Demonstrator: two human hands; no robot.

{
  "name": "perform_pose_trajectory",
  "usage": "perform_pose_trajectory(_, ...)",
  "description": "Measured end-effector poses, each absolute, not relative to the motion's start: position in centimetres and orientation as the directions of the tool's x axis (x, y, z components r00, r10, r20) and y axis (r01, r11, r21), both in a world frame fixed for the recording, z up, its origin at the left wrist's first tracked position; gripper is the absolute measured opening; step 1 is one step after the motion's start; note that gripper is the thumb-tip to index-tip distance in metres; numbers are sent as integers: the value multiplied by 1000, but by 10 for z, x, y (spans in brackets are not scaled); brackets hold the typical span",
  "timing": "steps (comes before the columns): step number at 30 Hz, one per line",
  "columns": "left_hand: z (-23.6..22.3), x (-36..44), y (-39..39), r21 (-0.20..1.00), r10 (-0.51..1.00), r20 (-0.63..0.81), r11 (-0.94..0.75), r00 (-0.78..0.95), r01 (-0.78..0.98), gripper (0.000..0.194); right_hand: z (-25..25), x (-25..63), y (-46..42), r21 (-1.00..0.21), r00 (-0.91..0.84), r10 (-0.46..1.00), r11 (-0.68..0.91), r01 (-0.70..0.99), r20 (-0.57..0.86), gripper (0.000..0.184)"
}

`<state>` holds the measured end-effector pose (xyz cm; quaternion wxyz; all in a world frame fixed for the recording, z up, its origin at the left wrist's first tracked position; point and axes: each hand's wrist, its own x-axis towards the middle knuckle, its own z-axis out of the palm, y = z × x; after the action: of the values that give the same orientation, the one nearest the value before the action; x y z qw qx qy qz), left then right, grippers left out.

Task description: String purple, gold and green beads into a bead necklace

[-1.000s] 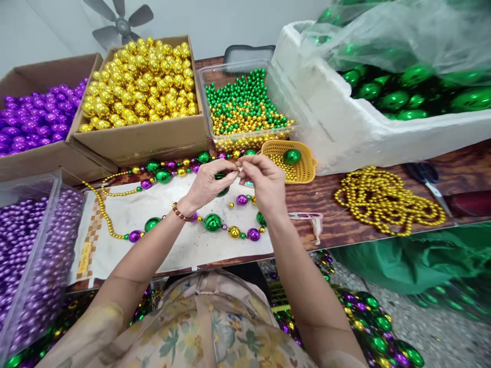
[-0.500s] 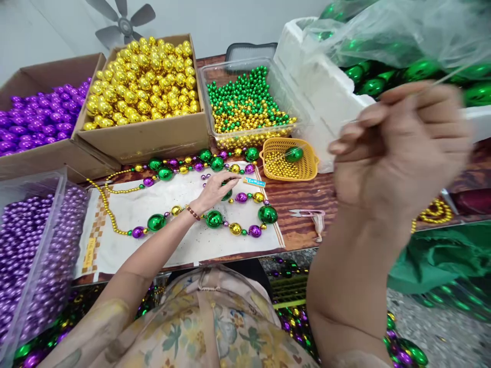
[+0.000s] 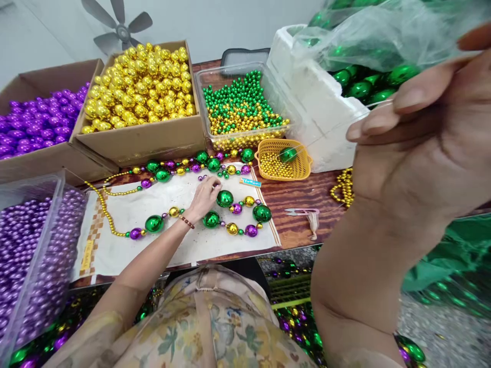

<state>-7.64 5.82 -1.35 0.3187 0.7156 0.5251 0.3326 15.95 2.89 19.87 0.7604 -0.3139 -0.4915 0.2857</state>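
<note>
The right hand (image 3: 418, 140) has swung farther outward, its fingers clamped on a fine thread (image 3: 337, 128) best kept evenly taut, while the bead garland (image 3: 224, 199) lies just beside the left hand (image 3: 204, 197), whose fingertips' grip I cannot tell.

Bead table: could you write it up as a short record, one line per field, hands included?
Left hand: over the white cloth, near small purple beads
Right hand: raised at the right, a thin thread at its fingertips
Strand: green, gold and purple beads, curving across the cloth
Basket: yellow, holding small gold beads and one green ball
Snips: pink-handled, on the wood beside the cloth
</note>
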Motion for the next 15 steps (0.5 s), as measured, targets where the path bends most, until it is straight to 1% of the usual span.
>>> perform_pose_trajectory(2, -21, -84, 55, 803, 979, 58, -162, 196, 573, 10, 194, 150, 27, -704, 372, 682, 703, -98, 629, 24)
perform_pose_trajectory(5, -31, -94, 49, 750, 977, -62, -88, 202, 656, 10, 182, 145, 27, -711, 289, 720, 686, -156, 631, 10)
perform_pose_trajectory(6, -33, -96, 47, 726, 974, -82, -87, 212, 682, 10, 176, 146, 28, -711, 276, 731, 678, -189, 624, 10)
perform_pose_trajectory(9, -32, -98, 43, 682, 971, -84, -109, 225, 723, 11, 162, 150, 28, -724, 277, 758, 649, -234, 591, 14)
perform_pose_trajectory(13, -22, -99, 40, 587, 968, -87, -140, 234, 798, 18, 149, 155, 24, -777, 292, 787, 604, -181, 544, 10)
perform_pose_trajectory(15, -17, -102, 40, 524, 966, -104, -150, 238, 839, 20, 144, 155, 21, -813, 255, 822, 556, -171, 509, 10)
